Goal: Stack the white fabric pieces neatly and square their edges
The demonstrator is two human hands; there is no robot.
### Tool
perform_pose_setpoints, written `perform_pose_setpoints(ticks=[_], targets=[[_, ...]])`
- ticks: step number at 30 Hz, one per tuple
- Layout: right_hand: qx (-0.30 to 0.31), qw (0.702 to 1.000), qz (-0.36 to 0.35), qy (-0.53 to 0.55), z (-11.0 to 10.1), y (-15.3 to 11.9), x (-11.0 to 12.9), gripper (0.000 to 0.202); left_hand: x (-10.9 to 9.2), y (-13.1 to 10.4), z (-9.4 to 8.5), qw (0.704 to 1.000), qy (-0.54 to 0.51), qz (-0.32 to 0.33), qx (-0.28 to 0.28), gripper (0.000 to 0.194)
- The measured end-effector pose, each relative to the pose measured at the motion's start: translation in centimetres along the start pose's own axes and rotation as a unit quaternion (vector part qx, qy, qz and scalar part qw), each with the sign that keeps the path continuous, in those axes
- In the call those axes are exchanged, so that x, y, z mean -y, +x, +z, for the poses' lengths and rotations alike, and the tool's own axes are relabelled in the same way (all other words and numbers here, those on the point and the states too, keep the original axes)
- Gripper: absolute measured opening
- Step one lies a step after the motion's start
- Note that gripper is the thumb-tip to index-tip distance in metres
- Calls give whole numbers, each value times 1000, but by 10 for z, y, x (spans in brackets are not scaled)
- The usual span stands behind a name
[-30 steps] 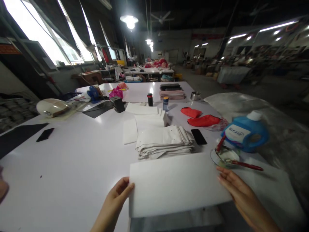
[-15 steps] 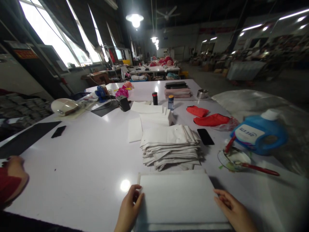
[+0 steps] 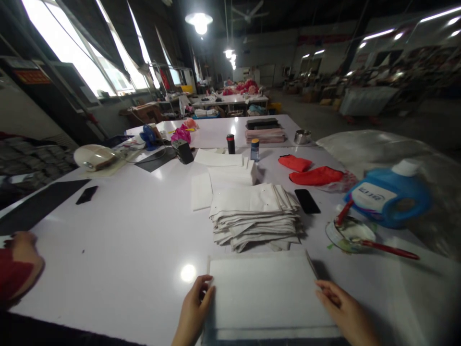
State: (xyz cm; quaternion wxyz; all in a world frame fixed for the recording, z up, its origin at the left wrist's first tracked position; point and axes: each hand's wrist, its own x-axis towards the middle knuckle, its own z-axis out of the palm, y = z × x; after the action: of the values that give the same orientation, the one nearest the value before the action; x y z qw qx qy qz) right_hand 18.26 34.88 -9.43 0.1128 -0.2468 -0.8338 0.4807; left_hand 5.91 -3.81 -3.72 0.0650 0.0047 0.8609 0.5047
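A flat white rectangular sheet [image 3: 262,293] lies at the near edge of the table, in front of me. My left hand [image 3: 196,305] pinches its left edge between thumb and fingers. At the opposite edge, my right hand [image 3: 340,307] grips the sheet the same way, with the fingertips curled. Layers show along the sheet's near and right edges; whether they are one folded piece or several cannot be made out. Just beyond it sits an uneven stack of white fabric pieces [image 3: 252,221], with more white sheets [image 3: 230,175] behind.
To the right are a phone [image 3: 307,201], red cloth sleeves [image 3: 316,176], a blue jug [image 3: 389,194] and a tub [image 3: 351,235] with red-handled brushes. A co-worker's arm [image 3: 23,262] rests at the left. Bottles [image 3: 254,150] stand farther back on the white table [image 3: 137,250].
My right hand has shifted slightly inward along the sheet's right edge, which now lifts a little. My left hand stays nearly in place.
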Motion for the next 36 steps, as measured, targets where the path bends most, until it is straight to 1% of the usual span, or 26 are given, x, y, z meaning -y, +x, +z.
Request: perform_pose_setpoints(ticks=[4, 7, 12, 14, 18, 20, 22, 24, 25, 26, 28, 30, 32, 34, 36], targets=[[6, 1000, 10, -1, -2, 4, -3, 51, -2, -1, -1, 1000, -1, 0, 3, 33], [27, 1000, 10, 0, -3, 6, -4, 51, -3, -2, 0, 1000, -5, 0, 0, 31], [-1, 1000, -12, -27, -2, 2, 6, 46, 4, 1, 0, 1000, -6, 0, 10, 29], [3, 999, -13, -34, -2, 0, 12, 46, 7, 2, 0, 1000, 2, 5, 18, 29], [6, 999, -16, -51, -1, -3, 20, 45, 8, 2, -2, 998, 42, 14, 34, 29], [3, 998, -33, -61, 0, -4, 21, 43, 6, 1, -3, 993, 104, 48, 26, 28], [0, 996, -57, -72, 1, -4, 21, 41, 3, 0, -2, 974, 190, 122, -10, 26], [-3, 994, -75, -82, 3, -4, 21, 39, -4, 0, 1, 943, 259, 207, -37, 25], [-5, 993, -80, -85, 4, -4, 21, 38, -8, 1, 5, 929, 277, 245, -29, 28], [-8, 993, -83, -87, 5, -4, 21, 37, -14, 1, 9, 917, 286, 277, -6, 31], [-9, 992, -89, -92, 6, -4, 21, 35, -27, 2, 19, 899, 289, 326, 54, 35], [-8, 991, -93, -97, 7, -4, 21, 33, -37, 3, 29, 882, 307, 347, 88, 38], [-7, 990, -95, -101, 7, -5, 20, 32, -40, 3, 38, 868, 346, 345, 87, 46], [-1, 988, -100, -121, 5, -5, 20, 31, -34, 3, 44, 856, 380, 341, 79, 50], [2, 973, -129, -189, 3, -4, 22, 29, -23, 3, 47, 844, 400, 350, 72, 51]])
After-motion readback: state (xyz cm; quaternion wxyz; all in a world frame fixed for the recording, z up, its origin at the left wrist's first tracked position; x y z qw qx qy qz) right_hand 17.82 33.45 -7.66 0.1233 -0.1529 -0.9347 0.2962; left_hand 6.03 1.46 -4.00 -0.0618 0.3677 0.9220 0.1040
